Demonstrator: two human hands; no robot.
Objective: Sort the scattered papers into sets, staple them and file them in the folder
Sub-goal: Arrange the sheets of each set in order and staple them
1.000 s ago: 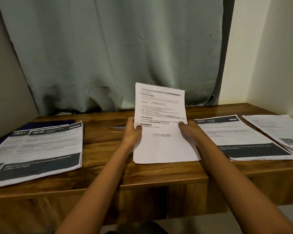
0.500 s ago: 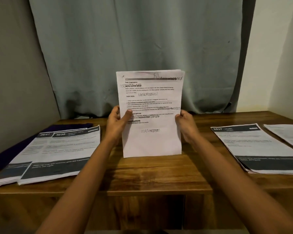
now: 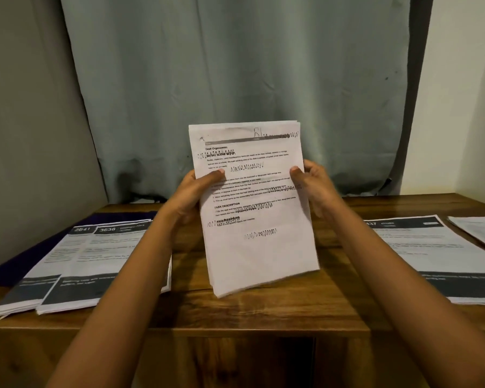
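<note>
– Tipped since half a sec ago: sheaf (image 3: 258, 247) was square-on & upright, now its btm edge has swung to the R w/ one btm corner lowest; both thumbs sit higher up the page too.
– Is that corner on the bench (image 3: 263, 315)?
– Can't tell; it's low over the front-centre of the wood, shadow beneath, contact unclear. Closest in: two bare forearms enter from btm L & btm R, converging on the sheaf.
– Hands?
– L hand (image 3: 191, 197) is clamped on the L edge, thumb flat on the printed face, fingers behind; R hand (image 3: 317, 189) grips the R edge the same way, thumb in front. Several sheets, edges not quite flush at top & btm; top page has typed headings w/ scribbled-over lines.
– Rest of the bench?
– L side: pile headed 3638 (image 3: 101, 264) overlaps a second pile (image 3: 39, 281) just beside it; both have dark bands top & btm; purple folder (image 3: 115, 218) lies under them, showing behind & to the L. R side: pile w/ dark header (image 3: 420, 256), R forearm crossing its near corner; plain white sheets (image 3: 479, 233) just past it, cut by the frame edge.
– Behind?
– Grey-green curtain (image 3: 235, 65) hangs down to bench level; grey wall (image 3: 25, 121) on the L; cream wall (image 3: 459, 107) on the R.
</note>
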